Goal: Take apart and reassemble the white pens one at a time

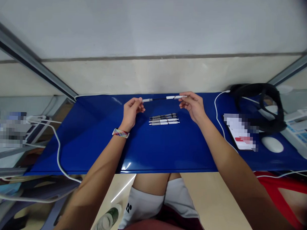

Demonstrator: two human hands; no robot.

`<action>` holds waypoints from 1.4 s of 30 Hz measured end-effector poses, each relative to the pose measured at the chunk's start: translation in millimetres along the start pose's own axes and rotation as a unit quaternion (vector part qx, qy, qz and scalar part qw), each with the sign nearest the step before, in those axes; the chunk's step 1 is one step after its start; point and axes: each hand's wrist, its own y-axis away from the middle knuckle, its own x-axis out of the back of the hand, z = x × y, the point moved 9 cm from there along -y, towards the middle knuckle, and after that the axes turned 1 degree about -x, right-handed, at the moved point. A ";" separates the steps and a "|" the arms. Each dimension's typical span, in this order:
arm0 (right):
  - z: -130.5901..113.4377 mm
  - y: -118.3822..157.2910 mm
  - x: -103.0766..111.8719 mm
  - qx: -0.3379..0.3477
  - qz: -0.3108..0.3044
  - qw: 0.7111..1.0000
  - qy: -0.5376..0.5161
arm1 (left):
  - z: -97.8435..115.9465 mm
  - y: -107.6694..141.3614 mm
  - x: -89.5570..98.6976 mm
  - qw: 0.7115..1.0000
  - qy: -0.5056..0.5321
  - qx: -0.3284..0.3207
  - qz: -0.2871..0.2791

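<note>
Pinches grey section (148, 100) in left hand (131, 111) | pinches white barrel (172, 97) in right hand (194, 105) | dark refill (159, 99) between grips | pens (165, 122) below

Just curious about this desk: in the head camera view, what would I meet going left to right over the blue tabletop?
Left hand, row of pens, right hand, phone, white rounded object.

Pen in parts: gray front section (147, 100) left, white barrel (172, 97) right, dark refill (159, 99) spanning the gap, roughly in line, held over blue table (102, 140) | Dark and white pens (164, 119): side by side on table, tips left
</note>
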 end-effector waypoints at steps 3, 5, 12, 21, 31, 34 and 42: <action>-1.8 0.1 0.7 0.005 -0.001 1.000 0.001 | 0.4 -0.8 0.4 1.000 -0.008 -0.008 -0.002; -2.7 0.4 0.1 0.006 -0.006 1.000 -0.003 | 0.5 -0.9 0.6 1.000 -0.012 -0.011 -0.003; -5.2 0.5 0.3 0.014 -0.011 1.000 -0.022 | -0.4 -0.6 2.2 1.000 -0.012 -0.010 0.003; -3.7 -0.2 2.1 0.009 -0.002 1.000 -0.003 | 1.7 1.3 1.6 1.000 -0.008 -0.008 0.004; -2.6 0.4 2.6 0.005 -0.006 1.000 0.019 | 0.9 0.9 1.0 1.000 -0.013 -0.016 -0.003; -1.0 1.8 -3.0 0.000 -0.020 1.000 0.021 | 0.5 4.1 -5.8 0.999 -0.019 -0.011 -0.026; 0.7 9.7 -27.2 0.008 -0.081 0.995 0.051 | 7.4 13.8 -24.7 0.989 -0.098 -0.033 -0.107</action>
